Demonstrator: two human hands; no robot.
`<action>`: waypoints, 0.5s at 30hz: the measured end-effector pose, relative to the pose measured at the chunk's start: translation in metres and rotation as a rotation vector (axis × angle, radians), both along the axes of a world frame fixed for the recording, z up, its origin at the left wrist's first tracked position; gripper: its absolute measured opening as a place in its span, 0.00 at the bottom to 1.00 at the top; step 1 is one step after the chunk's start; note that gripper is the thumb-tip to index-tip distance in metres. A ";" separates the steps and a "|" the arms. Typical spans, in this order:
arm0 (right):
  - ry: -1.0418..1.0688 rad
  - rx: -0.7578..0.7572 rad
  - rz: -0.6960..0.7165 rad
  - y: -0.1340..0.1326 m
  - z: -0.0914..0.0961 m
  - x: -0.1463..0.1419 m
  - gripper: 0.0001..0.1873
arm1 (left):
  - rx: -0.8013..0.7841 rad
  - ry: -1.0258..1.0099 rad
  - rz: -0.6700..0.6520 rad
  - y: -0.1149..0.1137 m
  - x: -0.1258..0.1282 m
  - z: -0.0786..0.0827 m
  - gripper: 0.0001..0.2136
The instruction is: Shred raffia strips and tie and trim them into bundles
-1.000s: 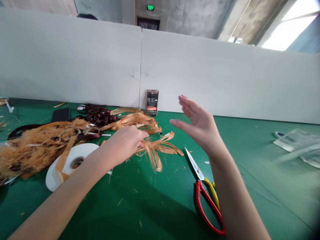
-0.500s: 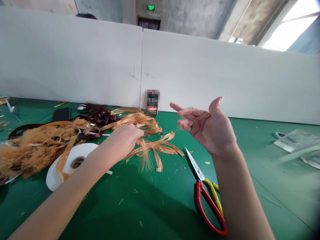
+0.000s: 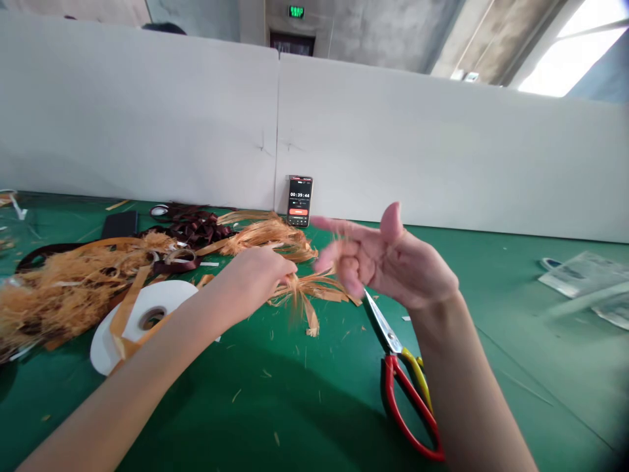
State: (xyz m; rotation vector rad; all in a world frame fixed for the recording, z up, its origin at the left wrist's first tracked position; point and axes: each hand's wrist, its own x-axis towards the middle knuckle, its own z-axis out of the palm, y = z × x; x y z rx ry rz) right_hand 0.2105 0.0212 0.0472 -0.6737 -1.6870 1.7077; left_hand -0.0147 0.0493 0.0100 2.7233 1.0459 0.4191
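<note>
Left grip [image 3: 255, 275] closed on bunch of orange ribbon strands [image 3: 307, 295], loose ends fanned over green worktop [image 3: 295, 406]. Right grip [image 3: 388, 262] raised just right of bunch, thumb up, fingers curled and blurred; hold on anything not readable. Red-and-yellow scissors [image 3: 396, 351] lay flat by right forearm, blades toward strands. White tape roll [image 3: 167, 295] beside left forearm; shredded orange heap [image 3: 54, 295] far left. Phone [image 3: 299, 200] leaned on white partition [image 3: 147, 118] — timer on screen.
</note>
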 end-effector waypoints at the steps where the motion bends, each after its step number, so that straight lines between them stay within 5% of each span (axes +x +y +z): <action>1: 0.001 0.098 -0.125 0.001 -0.001 -0.002 0.33 | -0.007 0.011 0.004 -0.001 0.002 0.000 0.14; 6: -0.266 0.607 -0.547 0.015 -0.021 -0.004 0.40 | 0.000 -0.026 -0.013 -0.004 0.004 -0.001 0.14; 10: -0.544 0.894 -0.869 0.024 -0.031 -0.002 0.09 | -0.010 -0.053 -0.035 -0.002 0.001 -0.005 0.14; 11: -0.549 0.909 -0.924 0.024 -0.032 -0.002 0.02 | -0.016 -0.044 -0.037 -0.002 0.001 -0.006 0.14; 15: -0.229 0.641 -0.940 0.019 -0.023 -0.006 0.22 | -0.041 -0.019 -0.024 0.000 -0.001 -0.008 0.15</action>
